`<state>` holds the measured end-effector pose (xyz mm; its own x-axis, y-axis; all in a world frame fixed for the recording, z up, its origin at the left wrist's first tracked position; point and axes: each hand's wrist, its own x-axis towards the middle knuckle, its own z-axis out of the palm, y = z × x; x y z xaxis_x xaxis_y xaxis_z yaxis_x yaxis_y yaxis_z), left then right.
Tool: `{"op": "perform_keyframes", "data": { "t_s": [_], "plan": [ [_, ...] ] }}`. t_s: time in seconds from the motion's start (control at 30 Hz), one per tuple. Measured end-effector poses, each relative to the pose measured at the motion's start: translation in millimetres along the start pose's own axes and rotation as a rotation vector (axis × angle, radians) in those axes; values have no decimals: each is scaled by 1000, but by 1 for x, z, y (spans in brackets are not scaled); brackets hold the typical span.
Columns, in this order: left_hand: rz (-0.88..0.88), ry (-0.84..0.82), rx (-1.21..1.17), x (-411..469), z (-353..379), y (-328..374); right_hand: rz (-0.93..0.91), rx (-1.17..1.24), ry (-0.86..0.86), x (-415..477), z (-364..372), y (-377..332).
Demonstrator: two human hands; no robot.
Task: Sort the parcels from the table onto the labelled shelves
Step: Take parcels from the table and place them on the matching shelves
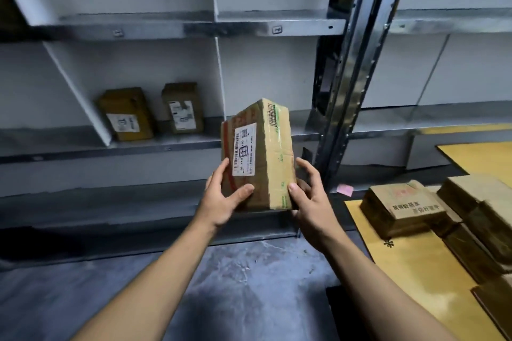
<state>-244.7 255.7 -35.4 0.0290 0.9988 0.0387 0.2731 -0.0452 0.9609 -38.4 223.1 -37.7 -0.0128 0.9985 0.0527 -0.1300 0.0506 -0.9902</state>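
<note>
I hold a taped cardboard parcel (260, 152) upright in front of the shelves, its white shipping label turned to me. My left hand (221, 196) grips its lower left side, thumb across the front. My right hand (307, 196) clasps its lower right edge. Behind it runs a grey metal shelf (166, 147) carrying two small brown parcels, one (126, 113) on the left and one (182, 108) next to it, both left of a white divider. Small label tags (277, 29) sit on the front rail of the shelf above.
At the right stands a yellow-topped table (421, 268) with several brown parcels (401, 210). A metal upright post (349, 77) separates two shelf bays. A pink note (345, 190) lies near the post's foot. Grey concrete floor (235, 285) lies below my arms.
</note>
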Motion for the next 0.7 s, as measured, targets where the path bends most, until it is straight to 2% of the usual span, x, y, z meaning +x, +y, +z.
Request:
{"op": "perform_keyframes", "data": {
  "t_s": [0.17, 0.3, 0.5, 0.7],
  "plan": [
    [31, 162, 131, -17, -69, -14, -123, -244, 5, 4, 62, 2],
    [105, 240, 272, -28, -119, -27, -114, -346, -26, 9, 107, 4],
    [192, 331, 370, -45, -174, -32, -125, -309, -103, 12, 165, 8],
    [302, 319, 422, -40, -201, -14, -182, -243, -54, 13, 198, -11]
  ]
}}
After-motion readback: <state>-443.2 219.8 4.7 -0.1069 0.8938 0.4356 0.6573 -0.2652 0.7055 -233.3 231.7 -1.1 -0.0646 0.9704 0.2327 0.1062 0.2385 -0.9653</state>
